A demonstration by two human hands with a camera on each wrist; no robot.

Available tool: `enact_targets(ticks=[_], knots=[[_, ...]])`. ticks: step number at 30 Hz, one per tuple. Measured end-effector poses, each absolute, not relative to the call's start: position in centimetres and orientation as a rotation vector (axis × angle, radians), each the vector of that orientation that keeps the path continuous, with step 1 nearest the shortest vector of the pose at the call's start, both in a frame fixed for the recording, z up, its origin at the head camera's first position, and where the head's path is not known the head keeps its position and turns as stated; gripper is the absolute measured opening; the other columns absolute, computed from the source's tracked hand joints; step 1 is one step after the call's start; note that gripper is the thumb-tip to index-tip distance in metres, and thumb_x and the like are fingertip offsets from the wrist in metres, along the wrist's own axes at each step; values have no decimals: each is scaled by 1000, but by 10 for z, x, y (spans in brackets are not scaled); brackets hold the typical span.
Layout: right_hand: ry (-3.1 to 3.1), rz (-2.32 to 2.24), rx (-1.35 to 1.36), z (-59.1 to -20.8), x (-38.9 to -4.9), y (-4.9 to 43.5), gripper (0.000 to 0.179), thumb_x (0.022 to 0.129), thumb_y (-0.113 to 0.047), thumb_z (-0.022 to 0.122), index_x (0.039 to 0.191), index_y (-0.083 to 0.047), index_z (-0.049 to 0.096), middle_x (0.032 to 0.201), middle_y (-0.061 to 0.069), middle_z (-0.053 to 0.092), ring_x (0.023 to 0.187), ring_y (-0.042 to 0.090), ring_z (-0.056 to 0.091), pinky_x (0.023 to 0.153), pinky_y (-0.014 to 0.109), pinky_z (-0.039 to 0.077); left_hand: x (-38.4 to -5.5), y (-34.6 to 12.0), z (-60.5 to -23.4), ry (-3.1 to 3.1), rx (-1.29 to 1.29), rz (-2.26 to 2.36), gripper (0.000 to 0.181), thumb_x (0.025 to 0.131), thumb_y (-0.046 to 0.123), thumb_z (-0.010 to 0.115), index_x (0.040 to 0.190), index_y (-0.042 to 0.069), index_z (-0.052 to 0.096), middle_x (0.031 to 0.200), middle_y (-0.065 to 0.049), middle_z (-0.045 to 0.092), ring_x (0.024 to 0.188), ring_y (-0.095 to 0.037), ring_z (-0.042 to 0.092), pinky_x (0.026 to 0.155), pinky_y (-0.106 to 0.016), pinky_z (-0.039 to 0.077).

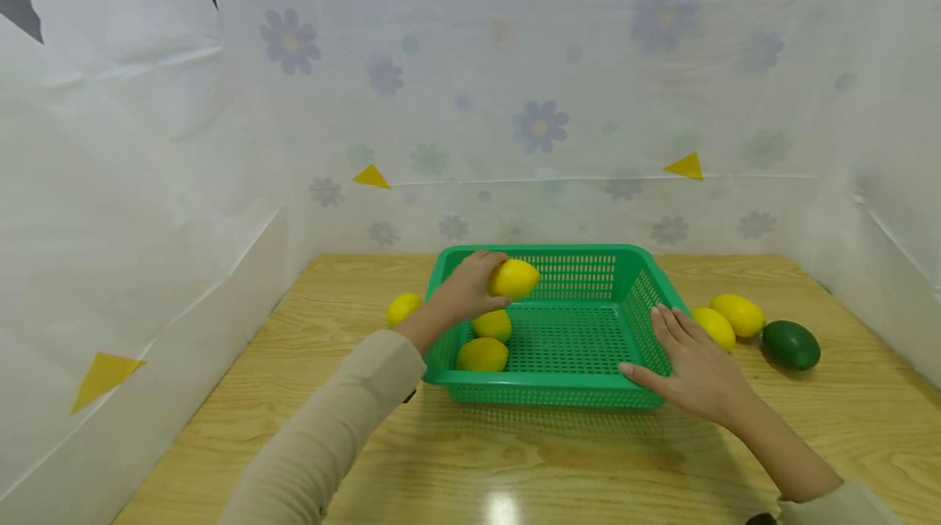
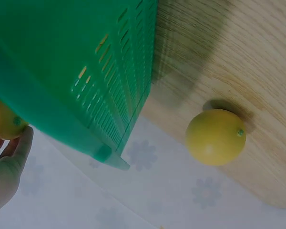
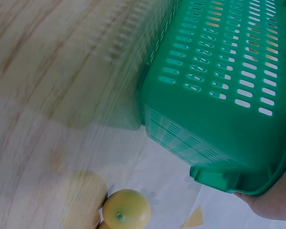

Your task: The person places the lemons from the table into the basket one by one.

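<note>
Head view, centre: left hand (image 1: 469, 286) grips a lemon (image 1: 515, 279) above the green plastic basket (image 1: 544, 380), two more lemons (image 1: 482, 354) inside at left. Right hand (image 1: 693, 370), fingers extended, rests at the basket's near right corner; dark green fruit (image 1: 791, 345) on tabletop (image 1: 426, 460), right of frame.

Held lemon (image 2: 5, 123) and left grip (image 2: 5, 174) cut off at left wrist view's left edge.

Wooden table (image 1: 470, 460): green basket (image 1: 544, 380), three lemons (image 1: 738, 316), dark-green fruit (image 1: 791, 345).
</note>
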State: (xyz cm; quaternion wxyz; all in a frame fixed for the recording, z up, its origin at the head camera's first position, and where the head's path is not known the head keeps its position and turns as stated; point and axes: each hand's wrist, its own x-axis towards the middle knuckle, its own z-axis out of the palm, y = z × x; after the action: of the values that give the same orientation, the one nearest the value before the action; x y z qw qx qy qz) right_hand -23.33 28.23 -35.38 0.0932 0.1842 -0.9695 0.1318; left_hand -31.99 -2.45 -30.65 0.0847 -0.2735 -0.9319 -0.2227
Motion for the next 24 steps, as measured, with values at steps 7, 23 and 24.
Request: enact_targets(ticks=[7, 23, 24], knots=[[-2878, 389, 544, -353, -233, 282, 93, 87, -56, 52, 143, 12, 19, 147, 34, 18, 135, 51, 17, 106, 62, 21, -315, -15, -306, -2806, -841, -647, 59, 84, 19, 69, 135, 6, 44, 129, -14, 50, 112, -28, 52, 94, -42, 47], [-2895, 381, 539, -353, -234, 282, 95, 87, -57, 51, 143, 12, 18, 147, 34, 18, 136, 50, 16, 106, 62, 20, -307, -1, -314, -2862, -941, -592, 55, 83, 19, 71, 131, 5, 48, 125, -11, 53, 108, -23, 54, 92, -35, 49], [-2894, 380, 539, -353, -234, 282, 95, 87, -57, 51, 143, 12, 18, 147, 34, 18, 136, 50, 16, 106, 62, 20, -307, 0, -315, -2870, -949, -583, 55, 83, 18, 71, 131, 5, 48, 126, -11, 53, 109, -23, 54, 92, -35, 49]])
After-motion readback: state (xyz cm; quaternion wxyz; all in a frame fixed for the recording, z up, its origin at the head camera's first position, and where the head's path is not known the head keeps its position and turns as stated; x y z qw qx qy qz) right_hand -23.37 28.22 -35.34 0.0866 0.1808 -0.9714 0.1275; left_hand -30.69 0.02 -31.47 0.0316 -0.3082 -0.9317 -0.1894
